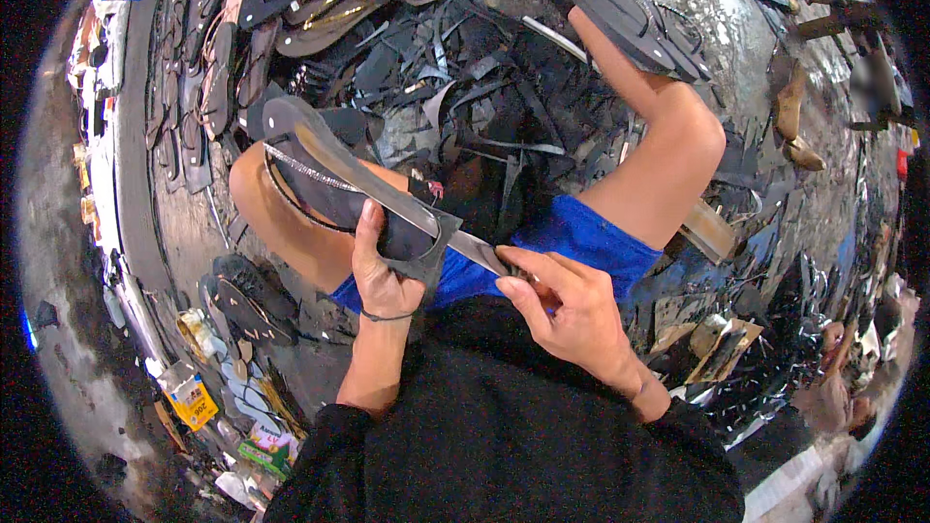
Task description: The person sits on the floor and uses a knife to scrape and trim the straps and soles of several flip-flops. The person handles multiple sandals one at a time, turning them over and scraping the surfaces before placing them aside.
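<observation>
My left hand [381, 276] is closed around a dark flip-flop [308, 140], its thumb pressed on the footbed near the heel. The flip-flop lies tilted above my lap, toe end pointing up and left, with a glittery strap [315, 170]. A knife [477, 252] is gripped in my right hand [572, 305], fingers pinched round its handle end. The blade meets the sole's edge at the heel. A partly cut strip of dark sole material [444, 244] bends away from the heel beside the blade. The blade's tip is hidden by the sole and strip.
Dark offcuts [417, 68] pile up between my legs. Finished-looking flip-flops [334, 0] lie heaped at the far left. Another pair [625, 15] sits near my right foot. A yellow box [189, 402] stands at lower left, and a wooden block [710, 232] lies right of my thigh.
</observation>
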`<state>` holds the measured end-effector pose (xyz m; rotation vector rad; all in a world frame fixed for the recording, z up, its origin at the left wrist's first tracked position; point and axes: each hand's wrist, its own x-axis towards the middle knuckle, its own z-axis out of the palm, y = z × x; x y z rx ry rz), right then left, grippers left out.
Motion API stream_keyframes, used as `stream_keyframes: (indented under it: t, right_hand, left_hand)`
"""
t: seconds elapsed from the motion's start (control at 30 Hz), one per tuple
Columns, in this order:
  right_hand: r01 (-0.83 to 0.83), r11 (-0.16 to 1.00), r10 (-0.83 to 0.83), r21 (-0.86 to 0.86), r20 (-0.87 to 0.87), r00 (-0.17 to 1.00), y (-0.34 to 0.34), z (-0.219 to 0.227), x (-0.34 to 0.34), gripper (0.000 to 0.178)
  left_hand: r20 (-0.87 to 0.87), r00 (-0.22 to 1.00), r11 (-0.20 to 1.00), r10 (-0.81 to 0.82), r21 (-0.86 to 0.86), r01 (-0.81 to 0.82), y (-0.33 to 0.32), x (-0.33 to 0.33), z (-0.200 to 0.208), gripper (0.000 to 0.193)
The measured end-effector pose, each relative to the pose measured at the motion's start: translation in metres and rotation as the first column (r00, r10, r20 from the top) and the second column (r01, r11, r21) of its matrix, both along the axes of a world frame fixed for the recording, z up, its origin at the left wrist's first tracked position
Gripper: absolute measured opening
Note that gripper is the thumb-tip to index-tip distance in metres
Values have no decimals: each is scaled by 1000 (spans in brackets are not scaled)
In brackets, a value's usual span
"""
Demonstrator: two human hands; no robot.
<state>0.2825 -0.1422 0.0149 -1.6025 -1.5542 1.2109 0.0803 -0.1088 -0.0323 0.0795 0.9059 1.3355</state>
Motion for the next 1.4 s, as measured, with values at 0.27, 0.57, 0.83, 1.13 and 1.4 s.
stream_keyframes:
  t: [0.27, 0.57, 0.83, 1.13, 1.4]
  right_hand:
    - [-51, 998, 46, -30, -143, 989, 15, -17, -33, 28]
    - [167, 909, -412, -382, -764, 497, 42, -40, 17, 40]
    - [939, 80, -915, -334, -399, -64, -107, -159, 220, 36]
    - [942, 186, -982, -280, -73, 173, -131, -250, 182, 32]
    - [839, 397, -645, 371, 763, -32, -211, -230, 245, 47]
  left_hand:
    - [-256, 962, 993, -99, -90, 78, -25, -31, -30, 42]
    - [212, 977, 857, -1, 504, -108, 61, -46, 38, 66]
    - [-316, 709, 748, -630, -2, 664, 157, 98, -47, 78]
    - [-242, 625, 661, -742, -111, 742, 222, 205, -77, 24]
    - [-242, 695, 735, -677, -262, 625, 214, 99, -66, 23]
